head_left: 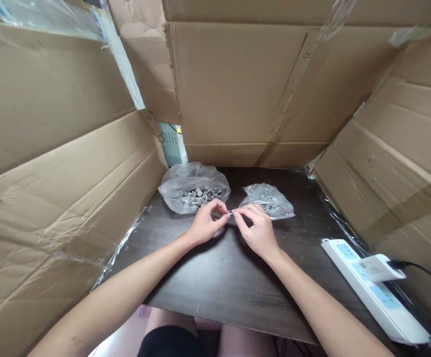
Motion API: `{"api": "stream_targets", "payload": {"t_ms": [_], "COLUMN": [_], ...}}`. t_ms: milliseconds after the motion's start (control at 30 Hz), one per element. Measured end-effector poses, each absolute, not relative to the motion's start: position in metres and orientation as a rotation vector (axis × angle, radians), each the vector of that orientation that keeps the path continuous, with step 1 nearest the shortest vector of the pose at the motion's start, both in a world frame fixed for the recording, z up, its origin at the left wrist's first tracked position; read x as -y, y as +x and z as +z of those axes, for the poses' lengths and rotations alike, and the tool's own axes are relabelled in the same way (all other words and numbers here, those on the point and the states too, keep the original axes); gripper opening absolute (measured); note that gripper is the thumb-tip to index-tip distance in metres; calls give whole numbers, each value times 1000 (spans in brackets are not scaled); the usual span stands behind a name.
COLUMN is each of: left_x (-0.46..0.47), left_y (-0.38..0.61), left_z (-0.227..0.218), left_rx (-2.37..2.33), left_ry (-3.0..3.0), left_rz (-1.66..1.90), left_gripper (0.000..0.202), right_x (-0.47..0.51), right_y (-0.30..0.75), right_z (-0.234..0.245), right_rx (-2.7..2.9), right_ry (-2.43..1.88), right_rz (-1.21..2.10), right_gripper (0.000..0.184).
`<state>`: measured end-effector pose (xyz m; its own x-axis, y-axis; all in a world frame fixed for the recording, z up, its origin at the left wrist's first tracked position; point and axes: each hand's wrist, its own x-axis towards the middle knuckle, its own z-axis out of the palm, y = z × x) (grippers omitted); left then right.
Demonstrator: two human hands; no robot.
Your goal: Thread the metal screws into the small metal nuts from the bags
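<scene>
My left hand [207, 223] and my right hand [257, 229] meet over the middle of the dark wooden table [215, 282], fingertips pinched together on a small metal part [231, 212] held between them. Just behind my left hand lies an open clear plastic bag [193, 187] holding several small dark metal pieces. Behind my right hand lies a smaller clear plastic bag [267, 199] with a few metal parts in it. Both hands are closed in a pinch.
Cardboard walls [245, 84] surround the table on the left, back and right. A white power strip [371, 287] with a plug and black cable lies at the right edge. My knees show below the table's front edge.
</scene>
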<state>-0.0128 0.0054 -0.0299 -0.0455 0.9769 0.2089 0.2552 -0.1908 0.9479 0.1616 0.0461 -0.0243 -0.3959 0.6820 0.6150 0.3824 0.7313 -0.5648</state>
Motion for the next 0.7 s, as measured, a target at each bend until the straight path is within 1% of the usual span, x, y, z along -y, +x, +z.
{"api": "stream_targets", "payload": {"t_ms": [133,233,400,533,700], "left_x": [-6,-6,-7,-6,-6], "left_y": [-14,-15,-19,-20,-18], "left_z": [-30,-29,-29,-30,-31], "left_rx": [-1327,-1339,-1352,-1341,-1316], "left_ry": [1572,1591,1592,1594,1607], "left_rz": [1302,1313,1320,1305,1276], "left_gripper": [18,16,17,18,14], "right_x": [-49,-49,-50,-49,-48], "right_y": [166,169,169,168,166], "right_z": [-23,-21,-21,-27,-28], "right_rx": [2022,2017,2061,2035,2071], "right_ry": [-806,-796,-765,-776,-739], "right_rz": [552,585,572,556,408], "right_gripper": [18,19,22,17,16]}}
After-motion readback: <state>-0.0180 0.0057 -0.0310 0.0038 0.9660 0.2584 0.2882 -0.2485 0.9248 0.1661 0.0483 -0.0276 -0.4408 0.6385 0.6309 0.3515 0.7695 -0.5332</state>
